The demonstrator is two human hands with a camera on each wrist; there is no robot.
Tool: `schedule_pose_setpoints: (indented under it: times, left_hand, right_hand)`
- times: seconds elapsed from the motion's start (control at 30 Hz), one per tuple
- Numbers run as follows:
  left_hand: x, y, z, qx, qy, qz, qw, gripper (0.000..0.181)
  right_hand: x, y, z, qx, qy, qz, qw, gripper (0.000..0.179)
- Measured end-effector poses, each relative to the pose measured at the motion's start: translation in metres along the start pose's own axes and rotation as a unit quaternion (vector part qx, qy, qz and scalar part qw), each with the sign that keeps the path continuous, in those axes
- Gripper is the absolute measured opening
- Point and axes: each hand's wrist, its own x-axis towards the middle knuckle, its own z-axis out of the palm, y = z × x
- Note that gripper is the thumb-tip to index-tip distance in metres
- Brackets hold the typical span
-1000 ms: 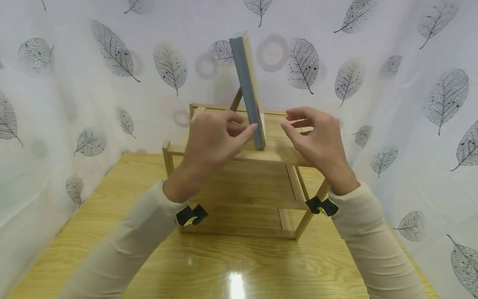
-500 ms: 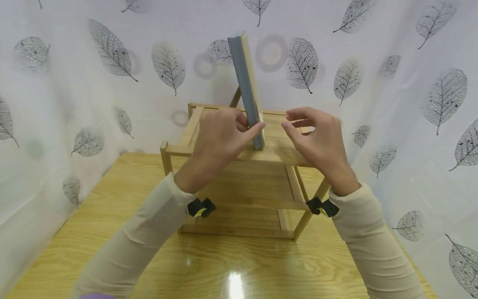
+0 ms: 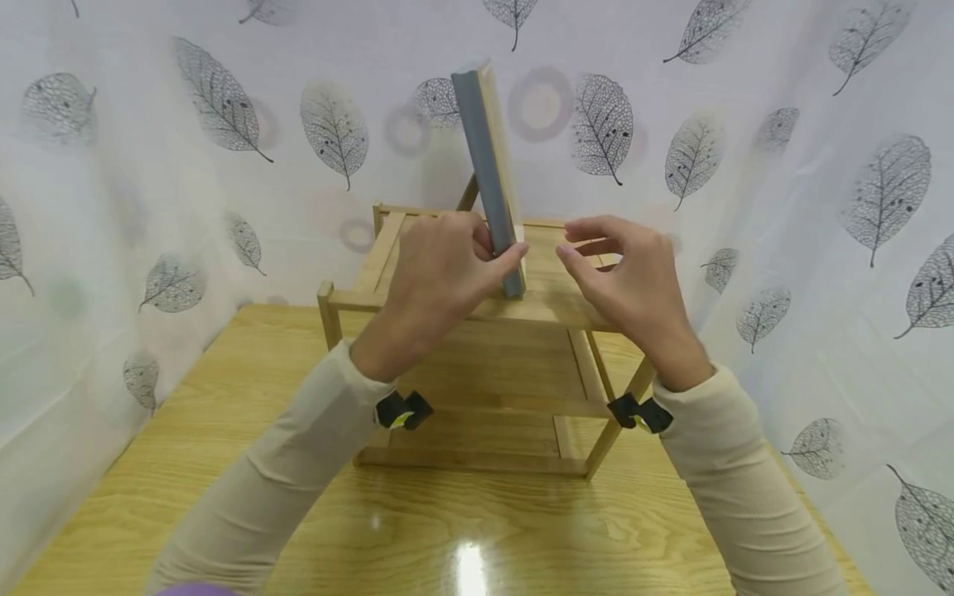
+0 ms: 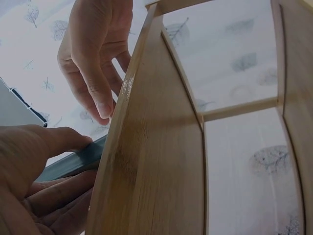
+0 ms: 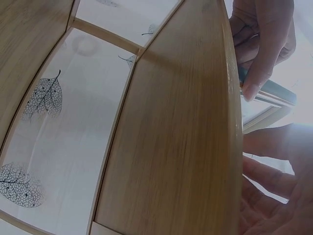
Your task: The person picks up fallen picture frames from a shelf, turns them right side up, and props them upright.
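Note:
A blue-grey picture frame (image 3: 486,165) stands edge-on, leaning slightly left, on the top board of a wooden shelf rack (image 3: 566,310). From its left side a brown strut (image 3: 469,194) slopes down behind. My left hand (image 3: 447,269) grips the frame's lower near edge, thumb across it and fingers on its left side; in the left wrist view the held blue edge (image 4: 80,159) shows between thumb and fingers. Just right of the frame, apart from it, my right hand (image 3: 633,269) hovers over the board with loosely bent fingers and nothing in them.
Below the top board the rack has two lower shelves (image 3: 477,434). It stands on a wood-grain table (image 3: 417,530). A white leaf-print curtain (image 3: 283,50) surrounds the back and sides. Something purple (image 3: 195,590) shows at the bottom edge.
My left hand has moved slightly right and closed its fingers on the picture frame's lower edge. My right hand is nearly still, shifting slightly left. The frame stays in its place.

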Motion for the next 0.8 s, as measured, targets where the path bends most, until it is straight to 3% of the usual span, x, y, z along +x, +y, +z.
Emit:
schedule_pose_setpoints:
  times: [0.53,0.8]
  left_hand:
    - [-0.004,-0.003,-0.012,-0.003,-0.004,-0.018,0.9998,0.031]
    - [-0.004,-0.006,-0.019,-0.008,-0.023,-0.036,0.9991,0.029]
  right_hand:
    - [0.0,0.0,0.0,-0.006,0.0,-0.005,1.0,0.019]
    - [0.0,0.001,-0.002,-0.016,0.005,-0.006,0.9998,0.019]
